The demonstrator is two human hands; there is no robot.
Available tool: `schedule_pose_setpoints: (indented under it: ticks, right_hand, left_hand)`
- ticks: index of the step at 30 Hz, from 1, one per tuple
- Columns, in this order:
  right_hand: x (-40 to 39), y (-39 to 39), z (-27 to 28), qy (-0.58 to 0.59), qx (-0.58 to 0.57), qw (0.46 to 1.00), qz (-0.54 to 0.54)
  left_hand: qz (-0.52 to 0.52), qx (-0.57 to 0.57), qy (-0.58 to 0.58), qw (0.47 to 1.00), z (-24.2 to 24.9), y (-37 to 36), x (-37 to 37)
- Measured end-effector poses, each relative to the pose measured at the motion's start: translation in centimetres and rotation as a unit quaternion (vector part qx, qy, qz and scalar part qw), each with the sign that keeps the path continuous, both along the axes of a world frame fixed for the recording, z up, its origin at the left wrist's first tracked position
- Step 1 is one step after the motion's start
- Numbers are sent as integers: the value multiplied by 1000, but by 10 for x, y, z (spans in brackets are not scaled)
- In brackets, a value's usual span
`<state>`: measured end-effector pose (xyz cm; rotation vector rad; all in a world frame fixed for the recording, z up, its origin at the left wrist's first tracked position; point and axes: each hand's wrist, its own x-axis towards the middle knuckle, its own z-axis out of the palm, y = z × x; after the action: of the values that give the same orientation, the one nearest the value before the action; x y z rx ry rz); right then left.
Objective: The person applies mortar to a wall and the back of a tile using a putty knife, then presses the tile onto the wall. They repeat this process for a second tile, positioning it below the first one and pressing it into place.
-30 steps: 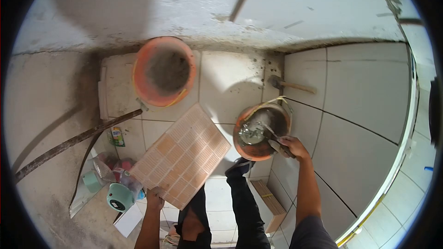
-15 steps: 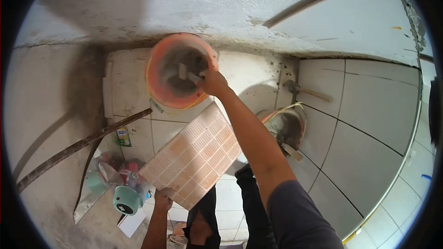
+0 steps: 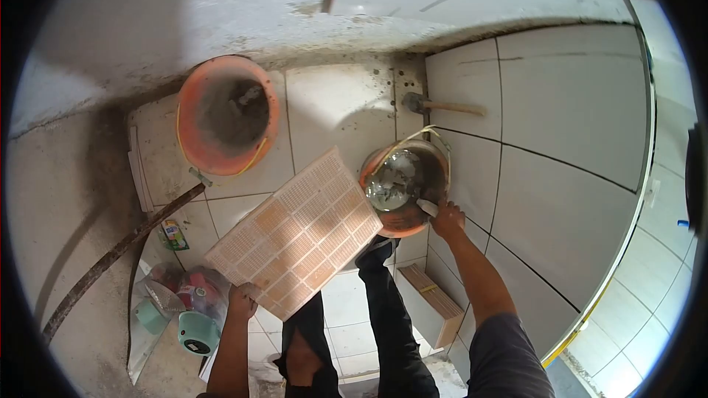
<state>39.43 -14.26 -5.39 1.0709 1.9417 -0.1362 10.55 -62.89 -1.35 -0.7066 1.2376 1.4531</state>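
Tan tile [image 3: 299,232] slants before the legs [image 3: 385,324], one corner clasped in the left hand [image 3: 242,301]; the right hand [image 3: 448,220] curls at the nearer bucket [image 3: 402,227], its hold on the pale tool [image 3: 427,207] unclear.

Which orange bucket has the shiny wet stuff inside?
The round orange plastic bucket at the right hand: its liquid gleams with bright reflections. The other round orange plastic bucket, near the white wall, holds dull grey material.
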Motion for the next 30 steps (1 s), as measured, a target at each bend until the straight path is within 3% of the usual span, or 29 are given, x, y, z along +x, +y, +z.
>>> schedule_pose_setpoints:
  ticks: [1,3,6,8,9,11,13,19,21,22,23,24,27,30]
  right_hand:
    - [4,0,-6,2,-1,1000,-8]
    - [1,6,-23,1,-122,980,-158]
    - [9,8,-67,42,-142,980,-131]
    - [20,15,-80,151,-337,921,126]
    - [16,12,-71,154,-336,921,121]
    - [1,5,-39,32,-222,970,-96]
    - [10,-8,-14,43,-201,974,-97]
    - [14,-20,53,68,-120,984,-111]
    - [12,-19,67,73,-109,983,-125]
    - [12,-17,72,72,-103,983,-136]
    - [12,-18,77,68,-97,982,-146]
    - [14,-16,77,69,-98,982,-146]
    - [18,-5,69,103,-124,975,-154]
    - [18,-9,32,110,-113,979,-132]
  left_hand:
    - [-8,-1,2,1000,6,16,2]
    - [-44,-88,31,995,14,52,3]
    - [-50,-60,58,995,13,82,13]
    - [-77,-55,51,994,15,83,18]
    - [-95,-46,46,993,15,83,14]
    - [-126,-32,46,990,3,74,12]
    - [-153,-23,42,987,6,69,11]
    - [-117,-148,4,982,14,72,3]
    - [-146,33,-50,987,3,52,-4]
    - [-145,31,-50,988,13,67,-1]
    - [-135,-40,-28,990,23,82,4]
    - [-125,-111,-5,986,29,93,7]
    - [-112,-51,-3,992,24,93,9]
    - [-113,-88,-8,990,23,89,7]
